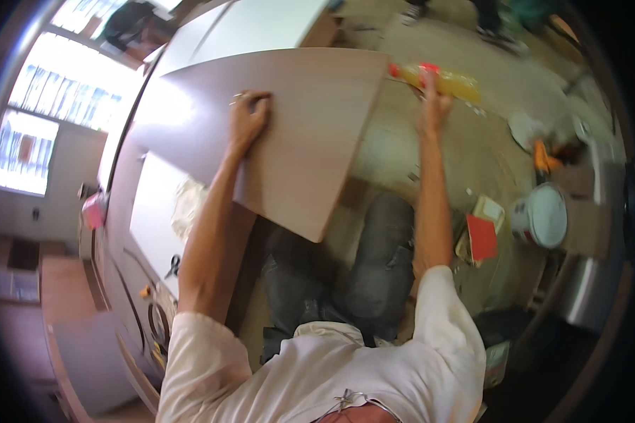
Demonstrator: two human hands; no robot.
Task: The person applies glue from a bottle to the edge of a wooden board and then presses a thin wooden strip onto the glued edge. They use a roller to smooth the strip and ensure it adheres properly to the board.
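Observation:
A large, pale wood-toned panel (310, 120) stretches out in front of me, its near corner above my knees. My left hand (249, 121) rests on the panel's face with its fingers curled in; whatever may be under them is hidden. Beyond the panel's right edge, my right hand (434, 106) grips a yellowish squeeze bottle (462, 86) with red parts at its neck and tip. The bottle lies roughly level, its red tip pointing left, close to the panel's far right corner. Some blur softens both hands.
A white sheet (155, 204), a crumpled cloth (188, 208) and scissors (173, 266) lie left of my forearm. On the right floor stand a white bucket (539, 215), a red square piece (482, 237) and an orange tool (543, 156). Another person's feet (501, 41) show at the far right.

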